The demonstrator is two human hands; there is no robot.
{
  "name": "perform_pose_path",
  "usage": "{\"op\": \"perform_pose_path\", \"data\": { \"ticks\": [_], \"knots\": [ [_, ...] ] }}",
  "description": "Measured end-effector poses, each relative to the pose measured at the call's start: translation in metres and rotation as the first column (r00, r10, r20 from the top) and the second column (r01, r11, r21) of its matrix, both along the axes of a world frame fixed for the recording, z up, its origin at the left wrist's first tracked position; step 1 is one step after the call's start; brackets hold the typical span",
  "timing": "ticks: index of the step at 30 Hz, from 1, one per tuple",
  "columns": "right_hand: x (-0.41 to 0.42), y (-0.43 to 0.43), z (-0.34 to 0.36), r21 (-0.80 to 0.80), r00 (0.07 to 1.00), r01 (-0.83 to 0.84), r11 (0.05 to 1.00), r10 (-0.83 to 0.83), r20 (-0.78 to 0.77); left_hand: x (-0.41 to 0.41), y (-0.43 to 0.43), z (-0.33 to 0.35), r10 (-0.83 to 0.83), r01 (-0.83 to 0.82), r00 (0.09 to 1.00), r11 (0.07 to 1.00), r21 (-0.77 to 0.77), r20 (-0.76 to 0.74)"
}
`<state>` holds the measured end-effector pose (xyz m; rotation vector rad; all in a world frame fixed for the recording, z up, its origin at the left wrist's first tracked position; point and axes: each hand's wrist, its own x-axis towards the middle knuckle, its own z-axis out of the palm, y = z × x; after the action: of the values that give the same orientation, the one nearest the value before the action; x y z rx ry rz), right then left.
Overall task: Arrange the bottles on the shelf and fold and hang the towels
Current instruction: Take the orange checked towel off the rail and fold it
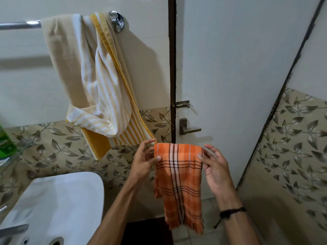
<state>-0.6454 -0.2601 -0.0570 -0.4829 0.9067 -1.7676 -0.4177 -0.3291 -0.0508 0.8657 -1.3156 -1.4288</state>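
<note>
Left fingers (148, 143), right fingers (212, 149) pinching orange towel (178, 175)

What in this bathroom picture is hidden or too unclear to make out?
Head view only:
Green bottle: blurred, cut by left edge; label unreadable.
Towel bar: left end off frame, right end under the striped towel.
Sink: tap cut by the bottom-left corner.
Orange towel: back layers hidden by its front.

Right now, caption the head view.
The left hand and right hand hold an orange plaid towel by its top corners; striped towel hangs on rail.
</note>
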Motion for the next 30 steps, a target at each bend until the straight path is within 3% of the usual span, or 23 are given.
{"op": "perform_pose_path", "data": {
  "ticks": [4, 8, 10, 12, 14, 16, 20, 24, 27, 30],
  "knots": [
    [0.003, 0.001, -0.001, -0.036, 1.000, -0.015, 0.999, 0.015, -0.005, 0.000, -0.002, 0.005, 0.037, -0.028, 0.993, 0.996, 0.080, -0.112],
    [0.016, 0.001, -0.010, 0.149, 0.965, -0.002, 0.989, 0.041, -0.260, -0.003, -0.003, 0.005, -0.019, 0.082, 0.953, 0.977, 0.196, -0.303],
    [0.021, 0.000, -0.013, 0.172, 0.945, 0.053, 0.984, 0.006, -0.326, -0.002, -0.005, 0.007, -0.049, 0.115, 0.951, 0.973, 0.200, -0.306],
    [0.026, -0.003, -0.010, 0.122, 0.951, 0.085, 0.989, -0.044, -0.307, 0.006, -0.007, 0.013, -0.096, 0.135, 0.977, 0.970, 0.202, -0.189],
    [0.032, -0.005, -0.003, 0.081, 0.959, 0.082, 0.993, -0.056, -0.279, 0.019, -0.008, 0.017, -0.155, 0.142, 0.986, 0.971, 0.191, 0.055],
    [0.038, -0.007, 0.001, 0.045, 0.964, 0.021, 0.999, -0.008, -0.266, 0.028, -0.009, 0.019, -0.114, 0.083, 0.964, 0.987, 0.135, 0.240],
    [0.038, -0.004, 0.009, 0.018, 0.923, -0.045, 0.999, 0.049, -0.382, 0.029, -0.002, 0.018, 0.061, -0.075, 0.972, 0.996, 0.053, 0.226],
    [0.033, -0.008, 0.018, -0.008, 0.862, 0.054, 0.999, -0.051, -0.504, 0.030, -0.007, 0.010, -0.066, 0.067, 0.955, 0.998, 0.007, 0.290],
    [0.032, -0.011, 0.020, -0.009, 0.809, 0.107, 0.994, -0.092, -0.581, 0.030, -0.012, 0.011, 0.097, -0.037, 0.887, 0.989, -0.140, 0.452],
    [0.030, -0.012, 0.023, -0.015, 0.742, 0.178, 0.984, -0.145, -0.654, 0.023, -0.012, 0.016, 0.216, -0.140, 0.893, 0.967, -0.214, 0.394]
  ]
}}
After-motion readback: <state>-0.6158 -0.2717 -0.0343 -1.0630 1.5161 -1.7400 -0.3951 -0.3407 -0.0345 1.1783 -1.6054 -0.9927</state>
